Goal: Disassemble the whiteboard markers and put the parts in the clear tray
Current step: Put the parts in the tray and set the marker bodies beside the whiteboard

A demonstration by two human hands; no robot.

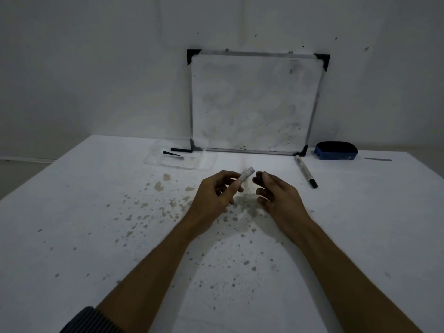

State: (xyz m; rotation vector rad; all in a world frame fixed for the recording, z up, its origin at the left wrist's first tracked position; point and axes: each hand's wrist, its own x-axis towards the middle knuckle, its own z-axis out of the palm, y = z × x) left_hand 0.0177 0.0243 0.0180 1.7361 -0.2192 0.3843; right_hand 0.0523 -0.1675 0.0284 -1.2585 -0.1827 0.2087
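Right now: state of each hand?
Left hand: closed round the grey-white cylindrical marker barrel.
Right hand: pinching a small dark marker part; which part cannot be told.

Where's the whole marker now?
Head view: the marker lies on the table right of the right hand, by the whiteboard's lower-right corner, left of the blue eraser.

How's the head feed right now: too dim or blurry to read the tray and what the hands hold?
Head view: dim and flat, no glare; the clear tray nearly vanishes against the white table; the marker barrel in the left hand reads, slightly soft; the dark part the right hand pinches is murky; faint shadow under both hands.
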